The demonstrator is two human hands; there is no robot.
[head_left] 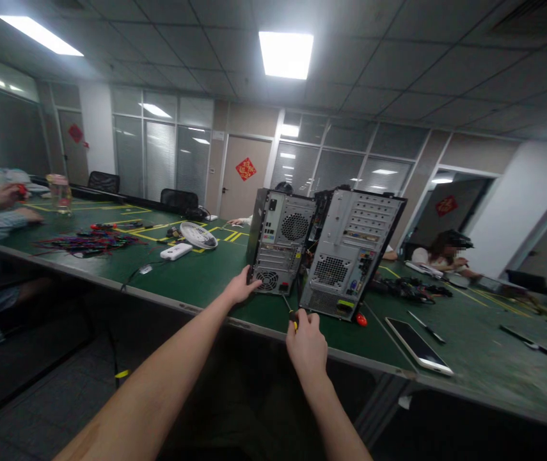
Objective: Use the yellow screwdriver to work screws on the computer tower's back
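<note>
Fingers of the right hand (pixel 306 346) are closed around a screwdriver (pixel 293 318), its dark handle with a yellow mark buried in the grip and its thin shaft running up and to the left, away from the person, toward the gap between two computer towers; the long axis lies near-to-far with the tip at the far end. The left hand (pixel 240 289) rests with its fingers bent against the lower near corner of the left tower (pixel 280 248), touching the case beside the round fan grille rather than wrapped around anything. The right tower (pixel 350 259) stands just beside it, upright, its rear panel facing the person and leaning slightly to the right in the picture; both cases sit close to the near edge of the green table (pixel 196 282). As a judgement: the shaft tip could slip off a screw head and scratch the panel or jab the steadying fingers, since the left hand sits near the tool's path, and a hard push could shove a tower along the table. A small red object (pixel 361 319) lies touching the table by the right tower's base, and a phone (pixel 420 346) lies farther right with a pen (pixel 424 326) near it. Farther left sit a small fan (pixel 198 235), a white box (pixel 176 251) and a heap of coloured cables (pixel 91 243); other people's arms show at the far left and far right.
</note>
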